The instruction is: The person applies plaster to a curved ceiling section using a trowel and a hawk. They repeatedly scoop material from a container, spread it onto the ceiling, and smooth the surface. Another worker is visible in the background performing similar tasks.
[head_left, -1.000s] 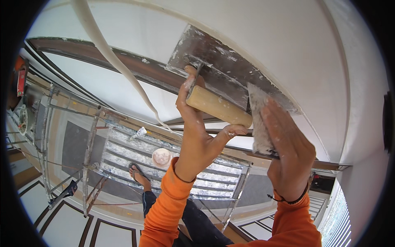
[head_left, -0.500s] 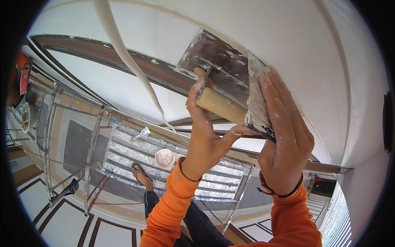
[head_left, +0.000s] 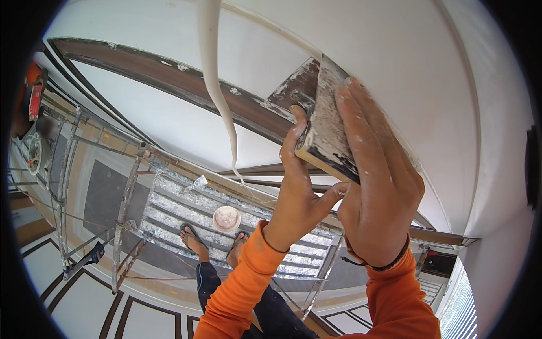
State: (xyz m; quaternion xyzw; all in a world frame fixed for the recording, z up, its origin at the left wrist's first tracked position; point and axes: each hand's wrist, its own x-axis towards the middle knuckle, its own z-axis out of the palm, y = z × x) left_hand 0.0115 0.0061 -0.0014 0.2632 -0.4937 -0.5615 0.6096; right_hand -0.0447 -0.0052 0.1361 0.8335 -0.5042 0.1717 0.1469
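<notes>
My left hand (head_left: 296, 198) is closed on a plastering trowel (head_left: 298, 90), a dark steel plate smeared with white putty. Its wooden handle is mostly hidden now behind a wide, flat putty blade (head_left: 330, 116). That blade, coated with rough white putty, is in my right hand (head_left: 387, 181), whose long fingers lie along its back. Blade and trowel overlap close together just under the white ceiling surface (head_left: 372, 39); whether they touch it I cannot tell. White specks dot both hands.
Below me is a slatted scaffold platform (head_left: 293, 246) caked in white, with my sandalled feet and a round putty tub (head_left: 226, 218) on it. A pale strip (head_left: 209, 62) hangs down on the left. Scaffold poles (head_left: 125, 217) and an orange-clad person (head_left: 28, 101) are further left.
The putty blade has shifted left across the trowel, covering its handle and much of its plate. My left hand has moved slightly right. The hanging strip now appears further right.
</notes>
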